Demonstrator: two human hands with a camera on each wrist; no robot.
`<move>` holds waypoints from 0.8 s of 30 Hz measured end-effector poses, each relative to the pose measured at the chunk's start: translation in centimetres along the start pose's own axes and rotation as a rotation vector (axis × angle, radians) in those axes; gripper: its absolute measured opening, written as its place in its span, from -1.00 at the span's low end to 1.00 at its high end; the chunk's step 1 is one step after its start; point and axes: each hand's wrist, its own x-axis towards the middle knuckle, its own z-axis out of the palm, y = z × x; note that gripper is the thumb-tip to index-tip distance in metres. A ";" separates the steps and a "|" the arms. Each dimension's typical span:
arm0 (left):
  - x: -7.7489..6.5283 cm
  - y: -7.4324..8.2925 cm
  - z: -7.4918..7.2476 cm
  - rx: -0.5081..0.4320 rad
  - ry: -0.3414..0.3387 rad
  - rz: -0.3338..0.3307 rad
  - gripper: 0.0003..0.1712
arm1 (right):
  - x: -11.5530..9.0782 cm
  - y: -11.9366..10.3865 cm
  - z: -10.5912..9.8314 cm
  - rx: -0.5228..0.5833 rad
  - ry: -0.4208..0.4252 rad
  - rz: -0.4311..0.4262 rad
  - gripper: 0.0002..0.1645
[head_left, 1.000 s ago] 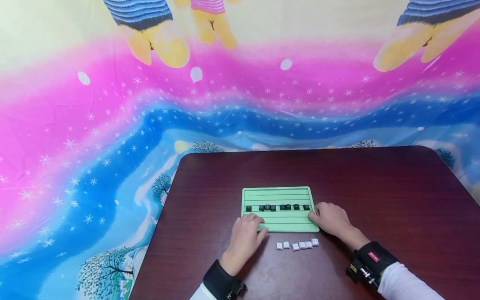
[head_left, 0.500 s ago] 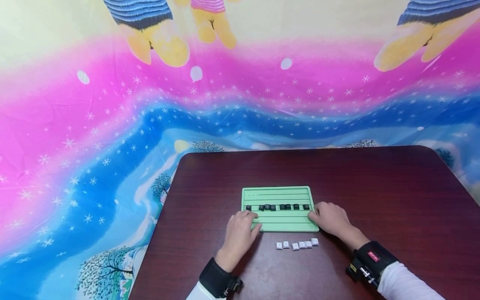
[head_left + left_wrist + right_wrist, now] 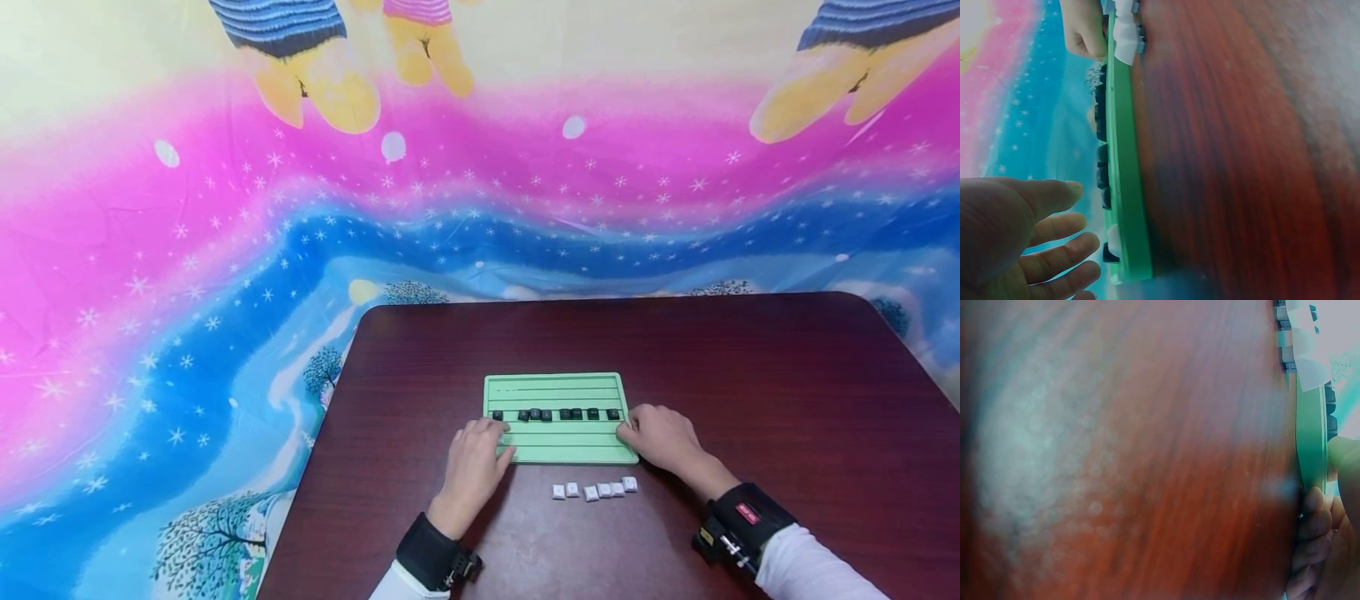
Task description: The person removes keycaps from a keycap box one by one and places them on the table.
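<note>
A light green tray [image 3: 573,454] with long ridges lies on the table, holding a row of several black keycaps [image 3: 535,414]. My right hand [image 3: 663,436] grips its right edge; in the right wrist view the thumb lies over the tray and the fingers curl at its side. My left hand [image 3: 474,467] is by the tray's left end, fingers spread and loosely bent, holding nothing. In the left wrist view a white keycap [image 3: 1114,240] sits in the tray beside the end black keycap [image 3: 1109,254]; in the head view the left hand seems to hide it.
Several white keycaps [image 3: 603,491] lie in a loose row on the table, just in front of the tray. The dark red-brown table [image 3: 750,367] reaches back to a colourful printed cloth [image 3: 480,208] that hangs behind it. Both wrists wear black camera straps.
My left hand has drawn back leftward from over the tray to its left end. The right hand stays on the right edge; tray and keycaps look unmoved.
</note>
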 end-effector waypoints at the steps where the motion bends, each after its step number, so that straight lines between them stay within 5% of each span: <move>1: 0.0 -0.1 0.1 0.000 -0.002 -0.003 -0.65 | 0.0 0.0 0.0 0.000 0.000 -0.001 -0.53; 24: 0.3 -1.4 1.4 0.042 0.016 0.011 -0.75 | -0.1 -0.2 -0.1 -0.003 0.002 0.008 -0.53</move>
